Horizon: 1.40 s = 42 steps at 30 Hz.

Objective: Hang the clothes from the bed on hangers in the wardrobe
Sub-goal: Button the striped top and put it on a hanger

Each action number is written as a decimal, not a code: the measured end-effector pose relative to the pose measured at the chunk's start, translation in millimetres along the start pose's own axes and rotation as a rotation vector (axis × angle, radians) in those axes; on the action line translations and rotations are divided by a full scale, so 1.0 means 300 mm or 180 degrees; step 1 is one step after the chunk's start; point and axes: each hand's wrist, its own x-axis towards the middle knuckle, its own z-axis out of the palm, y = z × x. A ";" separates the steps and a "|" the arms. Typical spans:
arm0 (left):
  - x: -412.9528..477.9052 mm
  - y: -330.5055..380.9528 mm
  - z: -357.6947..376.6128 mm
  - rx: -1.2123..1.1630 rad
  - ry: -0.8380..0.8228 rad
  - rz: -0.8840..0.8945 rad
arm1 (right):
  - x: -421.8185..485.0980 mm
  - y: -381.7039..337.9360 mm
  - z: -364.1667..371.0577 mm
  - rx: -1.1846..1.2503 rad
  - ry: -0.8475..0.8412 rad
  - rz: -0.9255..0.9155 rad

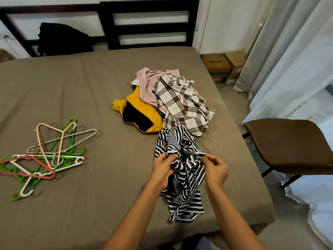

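Observation:
A black-and-white striped garment [183,192] lies bunched on the brown bed [90,204], near its right front. My left hand [163,168] pinches its gathered edge on the left, and my right hand [215,171] pinches the hem on the right. Behind it lies a pile of clothes: a brown-and-white checked shirt [182,103], a pink garment [146,83] and a yellow-and-black one [142,112]. A tangle of plastic and wire hangers [46,156] in green, white, pink and grey rests on the bed's left side. No wardrobe is in view.
A dark headboard [149,24] stands at the back with a black bag or cloth [63,38] leaning on it. A brown chair [292,145] stands right of the bed, with cardboard boxes [223,67] and grey curtains [288,60] beyond.

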 end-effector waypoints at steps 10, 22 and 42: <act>-0.001 0.024 0.020 0.0470 -0.0123 0.0375 | 0.022 -0.094 0.024 0.1719 -0.1795 0.2073; -0.012 0.038 0.009 0.0914 -0.0262 0.0659 | -0.010 -0.066 0.022 -0.0871 -0.1677 -0.1526; -0.008 0.044 -0.007 0.1678 -0.0500 0.0553 | -0.011 -0.099 -0.015 -0.0502 -0.2270 -0.0590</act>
